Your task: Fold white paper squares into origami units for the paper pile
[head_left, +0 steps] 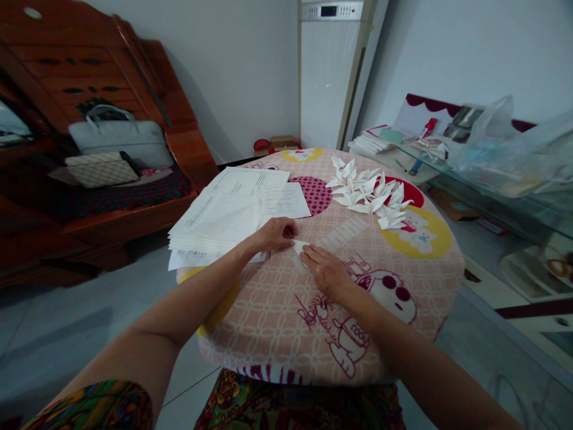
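Note:
Between my two hands a small folded white paper (299,253) lies on the cloth-covered round table (268,322). My left hand (278,233) pinches its upper left end, thumb and fingers curled together. The fingers of my right hand (326,272) lie close together, pressing on the paper's right side. Beyond my left hand spreads a stack of printed sheets (215,218), with one sheet (286,200) reaching out to its right. Several folded white paper figures (369,188) sit in a cluster at the table's back right.
A glass-topped stand (483,179) with plastic bags (496,152) and papers (373,140) is on the right. A wooden bench (179,131) holding a grey bag (123,140) is on the left. A tall white appliance (329,77) rises behind the table.

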Tool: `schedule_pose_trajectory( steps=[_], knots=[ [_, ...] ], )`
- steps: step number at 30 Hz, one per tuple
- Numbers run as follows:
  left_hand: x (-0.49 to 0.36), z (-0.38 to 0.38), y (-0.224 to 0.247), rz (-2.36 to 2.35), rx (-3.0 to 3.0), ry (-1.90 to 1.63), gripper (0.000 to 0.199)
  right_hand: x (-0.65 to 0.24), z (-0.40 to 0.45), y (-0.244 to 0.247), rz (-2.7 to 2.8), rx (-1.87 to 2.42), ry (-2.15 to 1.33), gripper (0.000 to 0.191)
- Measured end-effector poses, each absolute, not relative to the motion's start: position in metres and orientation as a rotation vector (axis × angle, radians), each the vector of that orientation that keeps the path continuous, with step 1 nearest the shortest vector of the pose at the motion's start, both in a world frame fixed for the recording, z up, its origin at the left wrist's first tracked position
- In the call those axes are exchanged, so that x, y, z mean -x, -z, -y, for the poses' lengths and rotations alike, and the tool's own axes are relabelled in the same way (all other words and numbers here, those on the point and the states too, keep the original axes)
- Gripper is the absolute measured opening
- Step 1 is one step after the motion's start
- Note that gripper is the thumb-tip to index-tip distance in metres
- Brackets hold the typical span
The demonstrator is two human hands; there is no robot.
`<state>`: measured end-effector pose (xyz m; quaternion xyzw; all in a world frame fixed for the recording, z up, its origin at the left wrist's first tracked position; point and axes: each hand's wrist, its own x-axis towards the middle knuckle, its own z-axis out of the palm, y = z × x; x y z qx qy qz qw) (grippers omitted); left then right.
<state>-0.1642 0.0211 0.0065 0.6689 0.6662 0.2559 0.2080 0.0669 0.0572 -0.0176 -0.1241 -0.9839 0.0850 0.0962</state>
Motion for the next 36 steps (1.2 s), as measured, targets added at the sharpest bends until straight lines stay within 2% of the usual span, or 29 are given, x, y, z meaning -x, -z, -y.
schedule_pose_trajectory(
  steps=[6,10,15,23,28,36],
  knots=[
    [0.173,-0.023,-0.013,-1.797,-1.868,-0.711,0.021,-0.068,-0.057,0.021,2.875,0.356,-0.239,0.046],
    [0.178,-0.023,-0.02,-1.738,-1.893,-0.641,0.028,-0.067,-0.058,0.022,2.878,0.355,-0.228,0.047],
    [0.167,-0.023,-0.012,-1.911,-1.937,-0.739,0.025,-0.066,-0.058,0.021,2.88,0.359,-0.266,0.048],
    [0.163,-0.027,-0.005,-2.007,-1.896,-0.751,0.033,-0.067,-0.056,0.015,2.911,0.368,-0.272,0.047],
    [0.137,-0.014,-0.005,-1.748,-2.012,-0.946,0.028,-0.065,-0.058,0.02,2.856,0.333,-0.296,0.046],
    [0.124,0.004,0.001,-1.657,-2.178,-0.811,0.023,-0.092,-0.053,0.024,2.865,0.269,-0.302,0.057]
  ],
)
